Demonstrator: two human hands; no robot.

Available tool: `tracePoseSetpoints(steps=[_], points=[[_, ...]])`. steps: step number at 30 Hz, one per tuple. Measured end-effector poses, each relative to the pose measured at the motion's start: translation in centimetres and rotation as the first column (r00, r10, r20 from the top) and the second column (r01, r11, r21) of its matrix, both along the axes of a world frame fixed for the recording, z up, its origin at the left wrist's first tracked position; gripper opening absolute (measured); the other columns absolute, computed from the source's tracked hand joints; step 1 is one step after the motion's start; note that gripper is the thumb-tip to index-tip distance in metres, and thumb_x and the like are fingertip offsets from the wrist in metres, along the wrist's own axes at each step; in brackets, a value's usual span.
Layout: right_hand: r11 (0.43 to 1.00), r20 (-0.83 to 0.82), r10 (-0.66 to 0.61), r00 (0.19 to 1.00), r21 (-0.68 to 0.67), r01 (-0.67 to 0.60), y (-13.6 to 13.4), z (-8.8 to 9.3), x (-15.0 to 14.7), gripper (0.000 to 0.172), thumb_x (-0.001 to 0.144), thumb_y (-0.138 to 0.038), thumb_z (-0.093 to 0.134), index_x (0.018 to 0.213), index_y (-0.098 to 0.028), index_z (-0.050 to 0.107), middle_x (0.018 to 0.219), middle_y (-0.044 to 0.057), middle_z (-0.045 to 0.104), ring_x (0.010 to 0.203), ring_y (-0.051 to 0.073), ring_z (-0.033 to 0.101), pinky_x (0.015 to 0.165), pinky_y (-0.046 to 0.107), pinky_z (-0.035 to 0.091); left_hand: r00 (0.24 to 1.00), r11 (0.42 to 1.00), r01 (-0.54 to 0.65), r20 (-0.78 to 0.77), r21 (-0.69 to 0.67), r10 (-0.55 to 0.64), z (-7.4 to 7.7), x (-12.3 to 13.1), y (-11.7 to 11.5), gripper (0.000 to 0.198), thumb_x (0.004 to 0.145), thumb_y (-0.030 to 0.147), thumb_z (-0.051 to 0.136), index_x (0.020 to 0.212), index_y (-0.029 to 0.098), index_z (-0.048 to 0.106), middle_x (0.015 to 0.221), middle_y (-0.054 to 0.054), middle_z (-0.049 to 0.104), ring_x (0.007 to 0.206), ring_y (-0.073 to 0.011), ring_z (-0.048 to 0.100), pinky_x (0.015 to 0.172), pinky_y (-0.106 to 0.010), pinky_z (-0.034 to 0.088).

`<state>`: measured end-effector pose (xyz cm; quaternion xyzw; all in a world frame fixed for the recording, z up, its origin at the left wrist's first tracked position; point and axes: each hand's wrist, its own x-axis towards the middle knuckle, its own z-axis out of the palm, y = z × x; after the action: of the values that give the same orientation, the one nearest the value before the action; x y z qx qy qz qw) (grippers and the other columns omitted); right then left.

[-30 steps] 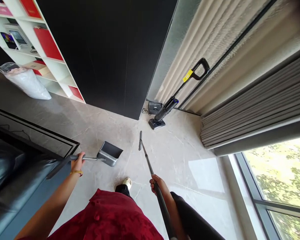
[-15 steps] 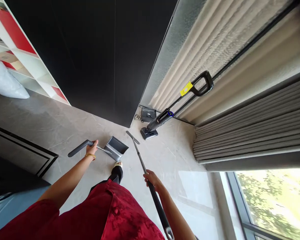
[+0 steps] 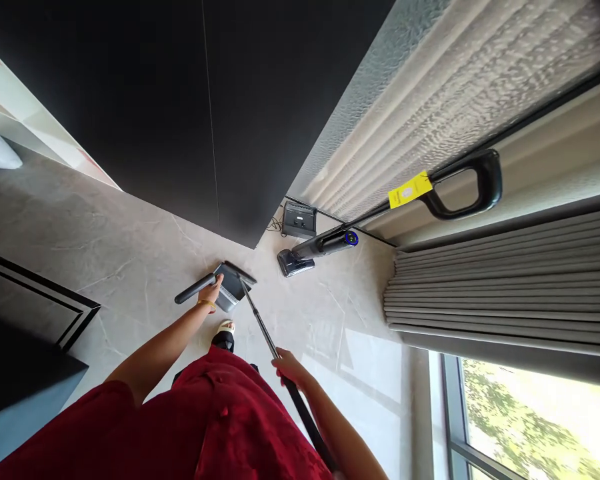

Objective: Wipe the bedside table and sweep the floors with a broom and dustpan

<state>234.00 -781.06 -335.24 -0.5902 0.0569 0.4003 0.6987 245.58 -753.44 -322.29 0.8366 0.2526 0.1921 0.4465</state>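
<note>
My left hand (image 3: 211, 290) is shut on the dark grey handle of a metal dustpan (image 3: 231, 283), which rests on the floor just ahead of my foot. My right hand (image 3: 290, 368) grips the black pole of a long-handled broom (image 3: 263, 330). The broom's narrow head (image 3: 241, 270) lies against the far edge of the dustpan, seen nearly edge-on, so its bristles are hidden. A white slipper (image 3: 225, 327) shows beyond my red shirt (image 3: 220, 427).
An upright cordless floor washer (image 3: 320, 245) leans towards the beige curtain (image 3: 505, 287), near a black dock (image 3: 299, 220) and cable. A black wall panel (image 3: 180, 100) stands ahead. A window (image 3: 530, 420) is at lower right, a dark sofa (image 3: 20, 373) at lower left.
The broom head has swung left from the open floor onto the dustpan's far edge. My left hand has moved right, closer to the dustpan, and the whole view has tilted.
</note>
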Motion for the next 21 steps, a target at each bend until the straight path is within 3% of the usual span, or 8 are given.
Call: tracePoseSetpoints(steps=[3,6,11,15,19,21], points=[[0.993,0.005,0.108,0.994,-0.047,-0.107,-4.8,0.1,-2.5,0.034,0.074,-0.017,0.055,0.108,-0.016,0.06,0.044,-0.008,0.05,0.028,0.009,0.04,0.03,0.018,0.025,0.999,0.999,-0.036,-0.034,0.034,0.037,-0.5,0.7,-0.3,0.022,0.074,0.042,0.072,0.069,0.021,0.064,0.08,-0.008,0.07,0.097,-0.0306,0.065,0.093,-0.041,0.048],[0.996,-0.032,0.093,0.995,-0.003,-0.093,-7.7,-0.2,-4.6,0.053,0.073,-0.021,0.055,0.126,-0.015,0.055,0.046,-0.008,0.052,0.028,0.009,0.04,0.032,0.019,0.027,0.998,0.998,-0.05,-0.03,0.05,0.051,-0.5,0.9,-0.4,0.022,0.075,0.04,0.07,0.069,0.021,0.064,0.085,-0.01,0.07,0.101,-0.032,0.064,0.097,-0.041,0.046],[0.987,-0.094,-0.072,0.993,0.14,0.084,-8.3,-1.6,-5.1,0.037,0.07,-0.028,0.061,0.105,-0.016,0.057,0.043,-0.008,0.049,0.031,0.009,0.04,0.034,0.019,0.025,0.997,0.996,-0.07,-0.019,0.052,0.071,0.1,1.2,-1.1,0.024,0.074,0.041,0.071,0.066,0.02,0.062,0.081,-0.01,0.069,0.1,-0.0329,0.065,0.101,-0.043,0.045],[0.937,-0.271,-0.187,0.944,0.24,0.255,-10.3,-1.6,-1.8,0.016,0.08,-0.034,0.058,0.082,-0.021,0.049,0.049,-0.006,0.053,0.031,0.008,0.04,0.031,0.019,0.026,0.992,0.99,-0.127,0.012,0.054,0.126,0.5,1.9,-2.8,0.028,0.075,0.045,0.069,0.07,0.017,0.063,0.084,-0.012,0.07,0.101,-0.0324,0.065,0.099,-0.044,0.047],[0.925,-0.416,-0.158,0.896,0.255,0.282,-13.3,0.0,4.3,0.036,0.096,-0.034,0.041,0.064,-0.019,0.045,0.043,-0.003,0.045,0.032,0.007,0.04,0.032,0.017,0.031,0.981,0.981,-0.191,0.026,0.034,0.191,0.8,3.2,-5.8,0.031,0.075,0.046,0.067,0.077,0.014,0.066,0.085,-0.012,0.07,0.102,-0.0315,0.065,0.095,-0.043,0.05],[0.876,-0.45,-0.179,0.875,0.332,0.35,-14.4,1.3,7.5,0.038,0.098,-0.031,0.039,0.063,-0.018,0.045,0.044,-0.004,0.043,0.033,0.006,0.039,0.032,0.016,0.029,0.978,0.978,-0.205,0.048,0.03,0.203,0.9,4.0,-7.5,0.031,0.075,0.044,0.068,0.079,0.014,0.067,0.086,-0.012,0.07,0.102,-0.0312,0.065,0.094,-0.042,0.051]])
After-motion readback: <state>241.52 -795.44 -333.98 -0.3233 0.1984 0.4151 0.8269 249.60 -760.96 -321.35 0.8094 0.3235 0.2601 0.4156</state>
